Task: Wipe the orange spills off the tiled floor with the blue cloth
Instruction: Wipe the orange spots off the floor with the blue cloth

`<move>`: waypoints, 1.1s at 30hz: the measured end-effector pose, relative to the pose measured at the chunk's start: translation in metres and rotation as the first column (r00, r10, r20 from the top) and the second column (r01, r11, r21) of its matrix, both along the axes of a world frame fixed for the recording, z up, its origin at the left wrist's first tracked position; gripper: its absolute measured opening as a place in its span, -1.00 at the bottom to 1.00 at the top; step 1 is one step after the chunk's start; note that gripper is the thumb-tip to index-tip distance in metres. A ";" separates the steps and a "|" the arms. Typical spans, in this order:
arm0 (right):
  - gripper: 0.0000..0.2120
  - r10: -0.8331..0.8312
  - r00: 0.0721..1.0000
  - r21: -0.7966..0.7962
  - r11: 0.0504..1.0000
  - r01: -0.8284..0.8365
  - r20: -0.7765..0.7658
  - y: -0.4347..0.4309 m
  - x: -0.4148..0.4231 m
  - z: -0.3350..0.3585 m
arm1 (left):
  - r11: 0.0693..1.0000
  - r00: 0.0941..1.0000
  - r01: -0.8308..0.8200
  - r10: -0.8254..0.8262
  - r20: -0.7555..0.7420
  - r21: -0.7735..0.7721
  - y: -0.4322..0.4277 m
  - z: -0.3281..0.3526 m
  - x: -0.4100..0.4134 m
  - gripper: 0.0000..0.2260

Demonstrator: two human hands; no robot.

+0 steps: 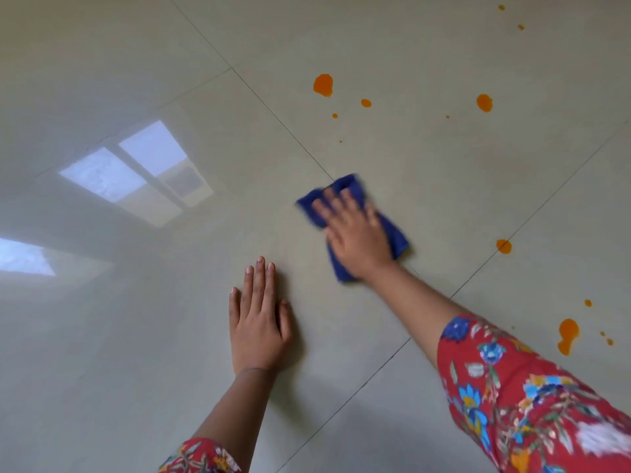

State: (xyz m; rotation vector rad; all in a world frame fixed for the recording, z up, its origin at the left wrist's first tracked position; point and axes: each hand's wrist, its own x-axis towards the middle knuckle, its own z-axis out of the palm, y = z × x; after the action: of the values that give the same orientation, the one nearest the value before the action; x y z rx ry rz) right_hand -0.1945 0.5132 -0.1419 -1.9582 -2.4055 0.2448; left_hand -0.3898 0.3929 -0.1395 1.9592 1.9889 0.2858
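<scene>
Blue cloth (397, 238) under flat right hand (355, 230).

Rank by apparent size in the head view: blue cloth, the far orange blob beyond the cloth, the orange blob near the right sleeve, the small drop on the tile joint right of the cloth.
1. blue cloth
2. far blob and sleeve-side blob: look alike, and the latter is nearer the camera, so unranked
3. joint drop

Both hands flat, right hand (355, 230) perhaps blurred
</scene>
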 end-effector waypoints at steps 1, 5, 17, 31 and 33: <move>-0.43 -0.158 0.987 -0.006 0.987 0.158 0.008 0.007 0.020 -0.001 | 1.000 1.000 0.016 -0.016 -0.006 0.002 0.000 0.000 0.001 -0.45; -0.45 -0.555 0.831 0.087 0.827 0.555 -0.025 -0.059 0.048 -0.004 | 0.993 0.993 0.116 -0.116 -0.032 -0.004 -0.002 0.000 0.002 -0.46; -0.43 -0.306 0.947 -0.075 0.947 0.314 0.096 -0.075 0.049 0.004 | 0.964 0.968 0.249 -0.251 -0.013 -0.094 0.001 0.007 -0.004 -0.47; -0.44 -0.067 0.993 -0.045 0.996 0.072 0.099 -0.151 0.147 0.007 | 0.915 0.908 0.391 -0.401 -0.120 -0.096 0.006 0.011 0.007 -0.46; -0.44 -0.144 0.986 0.006 0.989 0.145 0.087 -0.194 0.161 0.005 | 0.895 0.888 0.434 -0.445 -0.120 -0.108 0.008 0.012 0.029 -0.43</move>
State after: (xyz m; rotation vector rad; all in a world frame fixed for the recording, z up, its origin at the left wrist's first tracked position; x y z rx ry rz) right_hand -0.0332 0.3189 -0.1364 -2.1752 -2.2979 0.1577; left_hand -0.3605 0.4012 -0.1270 2.3594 1.5362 -0.0464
